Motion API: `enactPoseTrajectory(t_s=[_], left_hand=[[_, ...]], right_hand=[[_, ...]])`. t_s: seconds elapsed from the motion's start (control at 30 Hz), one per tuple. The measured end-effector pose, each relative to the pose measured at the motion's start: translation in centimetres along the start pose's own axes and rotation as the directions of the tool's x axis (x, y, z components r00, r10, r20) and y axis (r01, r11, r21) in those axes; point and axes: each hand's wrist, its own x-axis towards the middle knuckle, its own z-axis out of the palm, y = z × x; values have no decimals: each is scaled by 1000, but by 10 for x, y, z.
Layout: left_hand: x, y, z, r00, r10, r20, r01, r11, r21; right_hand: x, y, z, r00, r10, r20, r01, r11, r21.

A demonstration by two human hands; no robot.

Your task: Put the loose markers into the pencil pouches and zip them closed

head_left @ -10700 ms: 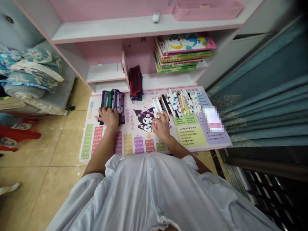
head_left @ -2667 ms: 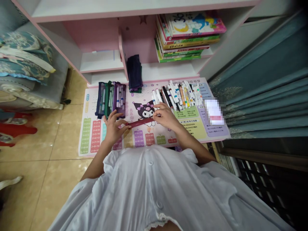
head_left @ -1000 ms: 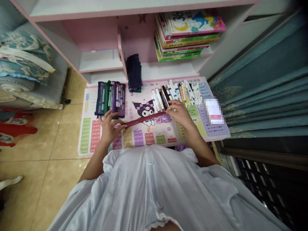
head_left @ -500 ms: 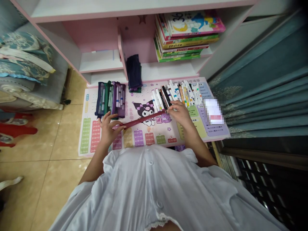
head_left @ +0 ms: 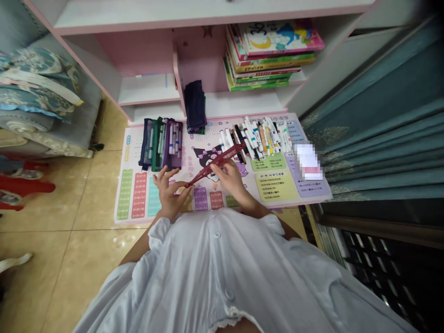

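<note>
A dark red mesh zip pouch is held slantwise above the desk mat, its right end raised towards the markers. My left hand pinches its lower left end between thumb and forefinger, the other fingers spread. Along its near edge, my right hand grips the middle; some of those fingertips are hidden. Left of the pouch lie a navy pouch, a green pouch and a purple pouch, with markers inside. Loose markers with white, black and coloured barrels lie in a row beyond my right hand.
A printed desk mat covers the desktop. Dark folded pouches rest at the back, by the shelf divider. Stacked books fill the right shelf. A phone with a blurred screen lies at right, near the curtain.
My right hand has slid left and nearer along the red pouch, from its right end to its middle. The pouch's right end has risen, and its mesh now shows more.
</note>
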Motion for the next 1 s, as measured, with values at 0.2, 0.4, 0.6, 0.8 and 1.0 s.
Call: enactPoseTrajectory(t_s=[0.2, 0.4, 0.6, 0.8, 1.0], left_hand=[[-2, 7, 1, 986, 59, 155, -62, 998, 16], [22, 20, 1, 928, -25, 372, 12, 999, 36], [50, 27, 16, 952, -158, 262, 116, 979, 168], [62, 14, 24, 935, -208, 286, 156, 968, 195], [63, 11, 29, 927, -226, 299, 188, 971, 150]], right_hand=[[13, 0, 4, 1000, -6, 28, 7, 1000, -30], [18, -5, 8, 980, -84, 179, 114, 979, -169], [20, -6, 18, 953, -153, 262, 236, 917, -320], [24, 7, 19, 940, -219, 262, 312, 863, -397], [40, 24, 3, 959, -273, 78, 277, 839, -468]])
